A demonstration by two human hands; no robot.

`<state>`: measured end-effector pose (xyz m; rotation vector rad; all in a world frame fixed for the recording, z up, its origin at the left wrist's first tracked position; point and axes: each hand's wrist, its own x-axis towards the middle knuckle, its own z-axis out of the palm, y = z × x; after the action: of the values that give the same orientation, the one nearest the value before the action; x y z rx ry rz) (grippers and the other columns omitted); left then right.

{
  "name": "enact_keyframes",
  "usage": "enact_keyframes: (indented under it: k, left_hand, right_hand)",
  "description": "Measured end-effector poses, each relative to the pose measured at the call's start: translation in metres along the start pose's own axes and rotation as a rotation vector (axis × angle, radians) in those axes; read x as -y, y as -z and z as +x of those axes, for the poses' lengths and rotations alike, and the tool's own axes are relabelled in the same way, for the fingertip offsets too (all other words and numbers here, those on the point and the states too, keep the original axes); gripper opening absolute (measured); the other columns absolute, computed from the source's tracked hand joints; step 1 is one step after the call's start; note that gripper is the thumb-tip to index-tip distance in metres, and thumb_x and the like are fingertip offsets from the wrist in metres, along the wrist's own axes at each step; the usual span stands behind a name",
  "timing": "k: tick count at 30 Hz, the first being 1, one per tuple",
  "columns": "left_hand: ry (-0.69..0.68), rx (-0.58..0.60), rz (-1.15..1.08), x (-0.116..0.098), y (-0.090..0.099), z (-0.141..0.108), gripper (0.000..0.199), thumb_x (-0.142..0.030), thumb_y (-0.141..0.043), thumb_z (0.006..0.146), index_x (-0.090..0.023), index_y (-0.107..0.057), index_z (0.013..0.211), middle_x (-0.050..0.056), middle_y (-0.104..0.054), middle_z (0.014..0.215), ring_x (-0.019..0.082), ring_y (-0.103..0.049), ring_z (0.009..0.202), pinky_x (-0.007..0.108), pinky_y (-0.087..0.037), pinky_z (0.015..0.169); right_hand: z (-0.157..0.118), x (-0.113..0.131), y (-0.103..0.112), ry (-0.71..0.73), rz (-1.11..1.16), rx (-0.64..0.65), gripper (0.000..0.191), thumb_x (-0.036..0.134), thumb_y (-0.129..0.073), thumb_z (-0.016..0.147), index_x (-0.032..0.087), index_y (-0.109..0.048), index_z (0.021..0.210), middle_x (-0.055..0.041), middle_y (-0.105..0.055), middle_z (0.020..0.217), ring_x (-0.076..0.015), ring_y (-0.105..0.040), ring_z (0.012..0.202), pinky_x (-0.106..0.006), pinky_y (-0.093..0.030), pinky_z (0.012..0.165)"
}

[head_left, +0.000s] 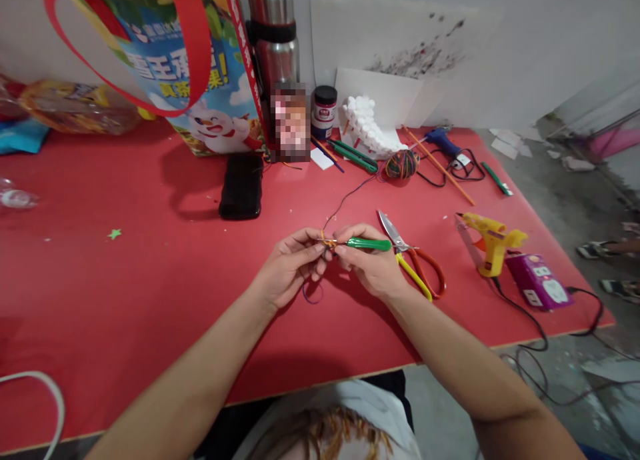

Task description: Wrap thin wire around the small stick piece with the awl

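Hands meeting over the middle of the red worktop (125, 293), near its front edge. Left hand (290, 267) pinching with closed fingers (313, 250) the thin metal end of a green-handled tool (367, 244), right where orange thread (327, 241) is being wound around it. Right hand (373, 270) gripping the same tool from the other side, fingers curled shut on the start of the green handle, handle sticking out to the right and lying almost level. Dark thin yarn strand (350, 200) running from the hands up to the multicoloured yarn ball (401, 164) further back, and making a small loop (313, 293) on the worktop below the left hand. Lying just beside the right hand, touching its outer side as far as can be seen: scissors (413, 257) with orange and yellow handles, blades pointing away. Standing further right, well apart: yellow glue gun (493, 243) and next to it a small purple box (537, 280). Resting behind the hands: black phone (242, 185), and behind it a colourful shopping bag (200, 80) with red handles and a steel thermos (273, 40). Sitting near the back edge: small dark-lidded jar (325, 110), white foam piece (367, 127), blue glue gun (443, 141) and long orange stick (440, 167). Lying on the left: tiny green star (115, 233).
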<state>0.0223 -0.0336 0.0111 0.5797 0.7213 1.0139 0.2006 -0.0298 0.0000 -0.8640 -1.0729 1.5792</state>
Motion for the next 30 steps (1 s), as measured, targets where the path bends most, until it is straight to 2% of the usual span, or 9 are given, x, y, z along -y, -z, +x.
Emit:
enact_keyframes:
  k: [4, 9, 13, 17, 22, 30]
  left_hand:
    - [0.009, -0.021, -0.017, -0.0014, -0.0014, -0.0002, 0.022, -0.018, -0.085, 0.076, -0.014, -0.071, 0.092, 0.003, -0.072, 0.071, 0.008, -0.061, 0.051, 0.015, -0.049, 0.046]
    - [0.013, -0.027, -0.018, -0.0036, -0.0039, -0.0012, 0.024, -0.02, -0.087, 0.073, -0.014, -0.072, 0.092, 0.003, -0.071, 0.073, 0.009, -0.062, 0.053, 0.016, -0.049, 0.045]
    - [-0.009, -0.021, 0.023, -0.0017, -0.0034, -0.001, 0.026, -0.019, -0.088, 0.073, -0.015, -0.074, 0.094, 0.0, -0.068, 0.071, 0.007, -0.06, 0.052, 0.015, -0.048, 0.047]
    - [-0.028, -0.063, 0.048, 0.0002, -0.0033, -0.0002, 0.023, -0.02, -0.089, 0.073, -0.014, -0.072, 0.087, 0.0, -0.068, 0.069, 0.007, -0.06, 0.053, 0.015, -0.048, 0.047]
    - [-0.019, -0.063, 0.053, -0.0003, -0.0039, -0.0009, 0.025, -0.019, -0.09, 0.072, -0.014, -0.071, 0.088, 0.0, -0.068, 0.068, 0.009, -0.062, 0.055, 0.016, -0.05, 0.048]
    - [-0.018, -0.064, 0.043, 0.0023, -0.0038, -0.0017, 0.022, -0.018, -0.09, 0.072, -0.015, -0.071, 0.084, 0.0, -0.069, 0.068, 0.008, -0.061, 0.053, 0.015, -0.049, 0.046]
  right_hand:
    - [0.0001, 0.0009, -0.0016, -0.011, 0.02, -0.014, 0.016, 0.026, -0.084, 0.082, 0.024, -0.071, 0.091, 0.0031, -0.063, 0.068, -0.0099, -0.047, 0.054, -0.024, -0.036, 0.05]
    - [0.0001, 0.0017, -0.0021, 0.026, 0.01, -0.017, 0.013, 0.024, -0.082, 0.084, 0.023, -0.071, 0.091, 0.0041, -0.06, 0.065, -0.0098, -0.048, 0.054, -0.024, -0.037, 0.051]
    - [-0.0014, 0.0021, -0.0027, 0.051, -0.06, -0.017, 0.012, 0.024, -0.082, 0.084, 0.024, -0.072, 0.091, 0.0032, -0.06, 0.069, -0.0095, -0.047, 0.053, -0.024, -0.039, 0.047]
    - [-0.0024, 0.0015, -0.0035, 0.077, -0.099, 0.014, 0.008, 0.024, -0.08, 0.086, 0.023, -0.074, 0.091, 0.0012, -0.064, 0.078, -0.0084, -0.05, 0.053, -0.023, -0.041, 0.045]
    - [-0.0002, -0.0015, -0.0005, 0.169, -0.103, 0.015, 0.007, 0.02, -0.08, 0.086, 0.022, -0.075, 0.091, -0.0008, -0.068, 0.092, -0.0077, -0.055, 0.059, -0.023, -0.044, 0.051]
    - [-0.0002, -0.0007, 0.001, 0.226, -0.129, 0.037, 0.006, 0.019, -0.078, 0.088, 0.023, -0.076, 0.092, -0.0014, -0.067, 0.094, -0.0084, -0.055, 0.061, -0.023, -0.045, 0.053]
